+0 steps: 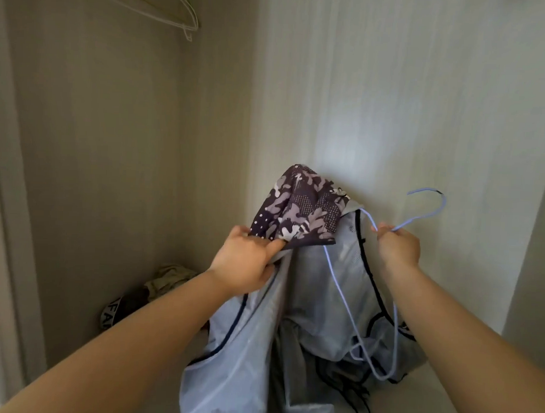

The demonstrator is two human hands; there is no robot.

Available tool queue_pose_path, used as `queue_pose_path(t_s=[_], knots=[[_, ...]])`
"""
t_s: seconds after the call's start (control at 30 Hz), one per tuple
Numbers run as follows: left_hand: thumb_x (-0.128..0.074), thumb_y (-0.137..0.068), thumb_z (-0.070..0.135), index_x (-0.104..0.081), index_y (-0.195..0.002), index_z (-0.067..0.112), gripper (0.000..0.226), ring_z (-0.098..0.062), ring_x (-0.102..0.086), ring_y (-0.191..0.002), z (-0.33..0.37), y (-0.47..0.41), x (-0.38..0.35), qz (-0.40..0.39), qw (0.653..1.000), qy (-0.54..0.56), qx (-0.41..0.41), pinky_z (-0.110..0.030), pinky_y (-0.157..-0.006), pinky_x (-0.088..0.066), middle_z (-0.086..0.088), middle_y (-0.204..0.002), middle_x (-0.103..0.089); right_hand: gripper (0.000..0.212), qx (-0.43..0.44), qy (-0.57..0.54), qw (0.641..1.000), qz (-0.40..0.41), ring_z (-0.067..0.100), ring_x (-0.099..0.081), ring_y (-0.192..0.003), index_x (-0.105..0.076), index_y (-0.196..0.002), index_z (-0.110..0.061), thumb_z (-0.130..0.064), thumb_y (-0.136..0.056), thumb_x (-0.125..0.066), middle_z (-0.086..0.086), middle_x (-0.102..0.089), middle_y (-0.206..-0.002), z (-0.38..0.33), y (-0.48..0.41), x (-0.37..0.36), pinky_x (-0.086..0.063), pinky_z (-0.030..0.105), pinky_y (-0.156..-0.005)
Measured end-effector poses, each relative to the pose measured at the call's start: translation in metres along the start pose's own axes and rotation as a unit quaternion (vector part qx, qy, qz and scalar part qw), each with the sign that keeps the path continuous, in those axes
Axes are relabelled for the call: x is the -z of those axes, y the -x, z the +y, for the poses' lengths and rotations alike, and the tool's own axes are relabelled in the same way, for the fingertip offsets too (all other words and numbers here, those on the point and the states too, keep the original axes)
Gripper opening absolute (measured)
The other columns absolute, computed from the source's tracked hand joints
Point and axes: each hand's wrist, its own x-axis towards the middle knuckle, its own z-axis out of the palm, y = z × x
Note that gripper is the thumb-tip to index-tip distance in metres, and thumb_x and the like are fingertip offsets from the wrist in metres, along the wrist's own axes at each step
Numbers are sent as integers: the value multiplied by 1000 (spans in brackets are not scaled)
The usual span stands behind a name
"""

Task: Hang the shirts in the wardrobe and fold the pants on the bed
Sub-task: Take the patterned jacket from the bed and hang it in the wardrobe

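In the head view, a pale grey shirt (321, 288) with dark piping and a purple camouflage panel (299, 207) is held up inside the wardrobe (113, 139), in front of its back wall. The shirt's edge just below the patterned panel is gripped by the left hand (247, 261), fingers curled round the cloth. A light blue wire hanger (339, 289) is pinched at its neck, below the hook, by the right hand (398, 244). The hanger's frame lies against the grey fabric, its upper part tucked under the panel. A white hanger (167, 11) is seen hanging top left, and crumpled clothes (157, 287) are seen on the wardrobe floor.
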Motion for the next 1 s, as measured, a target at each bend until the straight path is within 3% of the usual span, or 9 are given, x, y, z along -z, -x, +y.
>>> queue_pose_path(t_s=[0.13, 0.2, 0.27, 0.33, 0.43, 0.53, 0.7, 0.83, 1.0], knots=[[-63, -78, 27, -67, -104, 14, 30, -20, -60, -55, -9, -4, 15, 235, 971, -5, -39, -33, -75, -45, 3, -69, -64, 26, 12, -3, 999, 38, 28, -54, -75, -71, -99, -8, -24, -93, -52, 10, -57, -79, 0, -3, -1, -35, 28, -63], [-50, -86, 32, -57, -125, 16, 43, -23, -62, -64, 3, 4, 14, 118, 990, 27, -65, -30, -61, -46, -2, -84, -64, 28, 7, -4, 999, 42, 31, -58, -84, -71, -99, -7, -25, -93, -52, 13, -60, -84, -1, -7, 2, -39, 30, -69], [-48, -89, 39, -35, -143, 26, 57, -26, -62, -90, 15, 10, 4, -122, 988, 70, -70, -32, -70, -47, -3, -109, -61, 27, 13, -6, 999, 33, 29, -56, -75, -71, -96, -4, -25, -92, -54, 10, -60, -77, -2, -9, 3, -41, 31, -67], [-56, -87, 46, -37, -143, 34, 60, -21, -59, -103, 19, 6, 0, -248, 951, 182, -37, -31, -83, -48, 2, -118, -62, 23, 41, -15, 999, 9, 21, -54, -67, -71, -90, -7, -25, -91, -57, 5, -61, -73, -2, -7, 2, -40, 27, -64], [-60, -84, 55, -53, -130, 39, 49, -9, -58, -109, 9, -10, 7, -250, 896, 366, 31, -28, -96, -44, 12, -120, -63, 20, 60, -19, 998, -6, 16, -50, -59, -72, -92, -11, -23, -92, -57, 2, -58, -69, -6, -4, 3, -38, 25, -56], [-59, -86, 53, -62, -119, 36, 38, -6, -58, -108, -5, -15, 10, -228, 885, 403, 56, -29, -98, -43, 14, -115, -65, 21, 31, -32, 999, 10, 16, -43, -53, -72, -97, -10, -23, -91, -56, 1, -51, -61, -10, -9, 10, -35, 26, -53], [-52, -93, 44, -53, -128, 28, 38, -18, -56, -109, -23, -10, -4, -212, 951, 220, 52, -38, -89, -47, 3, -119, -60, 21, 23, -44, 998, 24, 12, -35, -48, -72, -100, -13, -22, -91, -55, -3, -44, -58, -20, -18, 21, -29, 23, -48], [-58, -88, 32, -53, -110, 23, 24, -18, -53, -89, -17, -9, -13, -218, 965, 146, 16, -30, -69, -41, 1, -91, -48, 20, 43, -38, 998, 33, 11, -37, -49, -72, -98, -16, -23, -90, -55, -4, -47, -59, -33, -25, 25, -32, 22, -49], [-52, -90, 34, -56, -105, 21, 20, -27, -60, -92, -20, -10, -14, -141, 979, 110, 97, -34, -81, -41, -7, -95, -64, 10, 18, -30, 998, 48, 15, -35, -48, -67, -86, -20, -22, -87, -57, -2, -43, -56, -41, -33, 33, -31, 25, -46]])
